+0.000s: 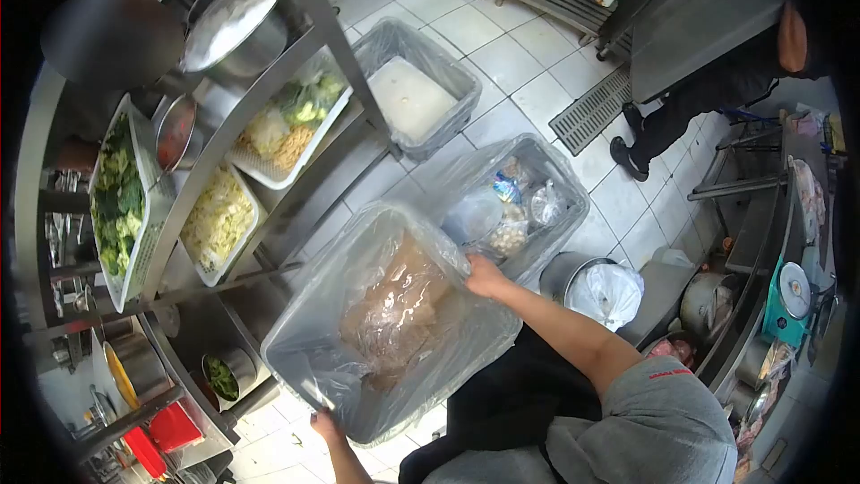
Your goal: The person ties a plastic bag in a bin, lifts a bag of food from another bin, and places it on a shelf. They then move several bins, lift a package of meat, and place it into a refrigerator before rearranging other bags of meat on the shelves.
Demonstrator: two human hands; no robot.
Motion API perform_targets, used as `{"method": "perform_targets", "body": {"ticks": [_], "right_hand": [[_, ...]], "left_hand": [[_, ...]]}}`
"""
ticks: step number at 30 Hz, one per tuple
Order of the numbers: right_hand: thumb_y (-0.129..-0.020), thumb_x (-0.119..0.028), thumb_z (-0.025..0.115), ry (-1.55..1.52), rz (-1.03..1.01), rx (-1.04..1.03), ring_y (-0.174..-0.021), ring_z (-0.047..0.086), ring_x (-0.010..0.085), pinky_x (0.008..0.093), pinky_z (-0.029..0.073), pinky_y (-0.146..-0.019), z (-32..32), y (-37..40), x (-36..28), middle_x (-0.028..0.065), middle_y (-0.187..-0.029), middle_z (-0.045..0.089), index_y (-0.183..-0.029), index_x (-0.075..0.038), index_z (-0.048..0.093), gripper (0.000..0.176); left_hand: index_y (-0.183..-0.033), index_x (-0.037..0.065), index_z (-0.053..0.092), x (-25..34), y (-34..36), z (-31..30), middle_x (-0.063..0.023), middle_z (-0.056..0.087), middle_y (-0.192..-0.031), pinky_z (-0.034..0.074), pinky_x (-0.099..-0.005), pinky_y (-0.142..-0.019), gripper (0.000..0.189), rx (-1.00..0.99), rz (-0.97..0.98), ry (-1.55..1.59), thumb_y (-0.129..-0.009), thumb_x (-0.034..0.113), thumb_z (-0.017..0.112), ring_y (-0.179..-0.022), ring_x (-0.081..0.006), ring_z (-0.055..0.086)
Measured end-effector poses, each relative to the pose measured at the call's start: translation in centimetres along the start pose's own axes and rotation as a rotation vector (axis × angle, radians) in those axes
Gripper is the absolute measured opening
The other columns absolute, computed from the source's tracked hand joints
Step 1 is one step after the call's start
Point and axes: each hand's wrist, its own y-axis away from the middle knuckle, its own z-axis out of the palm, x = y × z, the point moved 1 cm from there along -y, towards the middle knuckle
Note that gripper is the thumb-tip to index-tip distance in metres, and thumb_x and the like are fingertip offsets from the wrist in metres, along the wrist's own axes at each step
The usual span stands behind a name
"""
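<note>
A large grey tub (296,323) lined with clear plastic is held in front of my body, tilted. Inside it lies a brownish mass under clear plastic (399,305). My right hand (486,276) grips the tub's rim on the right side, fingers wrapped over the edge. At the near left corner my left hand (326,424) holds the same rim. Just beyond the tub, a second lined tub (573,170) holds several bagged items.
Another lined tub (466,85) with pale contents stands on the tiled floor. Shelves (345,63) with vegetable baskets (219,224) line the left. A metal pot with a bag (607,294) stands at right. Another person's legs (690,121) are at the upper right.
</note>
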Motion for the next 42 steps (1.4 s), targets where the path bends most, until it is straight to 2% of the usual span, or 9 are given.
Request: {"method": "perform_targets", "body": {"ticks": [9, 15, 19, 23, 26, 31, 35, 37, 42], "right_hand": [[-0.064, -0.006, 0.051, 0.007, 0.052, 0.121, -0.100, 0.049, 0.0368, 0.0383, 0.039, -0.088, -11.9, -0.6, 7.1, 0.0234, -0.104, 0.053, -0.104, 0.002, 0.052, 0.041], [-0.062, -0.006, 0.053, -0.069, 0.162, 0.159, -0.104, 0.048, 0.0367, 0.0381, 0.039, -0.089, -19.9, -0.7, 16.6, 0.0238, -0.109, 0.051, -0.109, 0.004, 0.049, 0.048], [-0.061, -0.003, 0.053, -0.133, 0.257, 0.424, -0.103, 0.051, 0.0332, 0.0366, 0.040, -0.087, -25.1, 0.7, 22.0, 0.0220, -0.105, 0.055, -0.106, 0.002, 0.053, 0.045], [-0.058, 0.002, 0.051, -0.321, 0.246, 0.412, -0.087, 0.057, 0.0304, 0.0339, 0.043, -0.077, -30.2, 2.4, 27.0, 0.0173, -0.091, 0.060, -0.104, 0.002, 0.054, 0.046], [-0.058, 0.004, 0.048, -0.484, 0.281, 0.482, -0.074, 0.057, 0.0228, 0.0306, 0.045, -0.067, -33.6, 4.3, 27.5, 0.0107, -0.083, 0.060, -0.101, 0.002, 0.054, 0.044], [-0.054, 0.008, 0.048, -0.656, 0.376, 0.566, -0.070, 0.055, 0.0200, 0.0297, 0.044, -0.063, -36.2, 5.0, 32.5, 0.0083, -0.080, 0.058, -0.101, 0.001, 0.054, 0.048], [-0.055, 0.009, 0.047, -0.735, 0.461, 0.659, -0.073, 0.055, 0.0213, 0.0315, 0.045, -0.064, -36.2, 5.0, 36.5, 0.0091, -0.082, 0.058, -0.101, 0.001, 0.052, 0.047], [-0.057, 0.008, 0.049, -0.819, 0.489, 0.688, -0.074, 0.055, 0.0214, 0.0328, 0.045, -0.065, -35.4, 5.3, 37.3, 0.0097, -0.085, 0.058, -0.102, 0.001, 0.051, 0.046], [-0.063, 0.005, 0.052, -1.044, 0.515, 0.741, -0.076, 0.055, 0.0215, 0.0339, 0.044, -0.068, -33.3, 5.2, 38.9, 0.0106, -0.090, 0.058, -0.106, 0.001, 0.048, 0.043]], "left_hand": [[-0.070, 0.001, 0.045, 6.7, 9.9, 10.7, -0.0062, 0.047, -0.068, 0.038, -0.0317, -0.059, 0.010, -0.127, 0.003, 0.139, -0.062, 0.002, 0.051, -0.061, -0.0177, 0.044], [-0.095, -0.006, 0.051, 8.3, 12.5, 21.6, -0.0124, 0.057, -0.085, 0.043, -0.0326, -0.071, 0.030, -0.285, 0.068, 0.118, -0.065, 0.002, 0.051, -0.077, -0.0227, 0.055], [-0.104, -0.005, 0.051, 8.5, 13.0, 29.5, -0.0128, 0.058, -0.090, 0.043, -0.0336, -0.073, 0.037, -0.335, 0.189, -0.008, -0.068, 0.005, 0.052, -0.084, -0.0222, 0.055], [-0.099, -0.004, 0.056, 11.6, 16.0, 37.4, -0.0111, 0.059, -0.091, 0.042, -0.0319, -0.073, 0.033, -0.440, 0.150, -0.078, -0.068, 0.006, 0.052, -0.082, -0.0213, 0.055], [-0.095, -0.005, 0.057, 16.6, 20.6, 42.1, -0.0129, 0.060, -0.084, 0.043, -0.0319, -0.068, 0.033, -0.498, 0.322, -0.151, -0.066, 0.010, 0.054, -0.076, -0.0213, 0.056], [-0.089, -0.003, 0.060, 20.6, 22.6, 51.3, -0.0175, 0.062, -0.077, 0.045, -0.0351, -0.064, 0.033, -0.454, 0.446, -0.399, -0.062, 0.013, 0.054, -0.072, -0.0247, 0.059], [-0.090, -0.006, 0.059, 24.6, 25.9, 58.4, -0.0126, 0.061, -0.074, 0.043, -0.0315, -0.061, 0.029, -0.553, 0.636, -0.384, -0.065, 0.009, 0.057, -0.067, -0.0183, 0.056], [-0.096, -0.005, 0.058, 25.8, 25.9, 60.9, -0.0240, 0.060, -0.085, 0.044, -0.0395, -0.072, 0.036, -0.608, 0.671, -0.438, -0.066, 0.016, 0.053, -0.083, -0.0348, 0.059], [-0.105, -0.005, 0.051, 30.4, 27.5, 64.3, -0.0250, 0.057, -0.093, 0.041, -0.0417, -0.082, 0.043, -0.625, 0.943, -0.659, -0.070, 0.019, 0.055, -0.093, -0.0377, 0.054]]}}
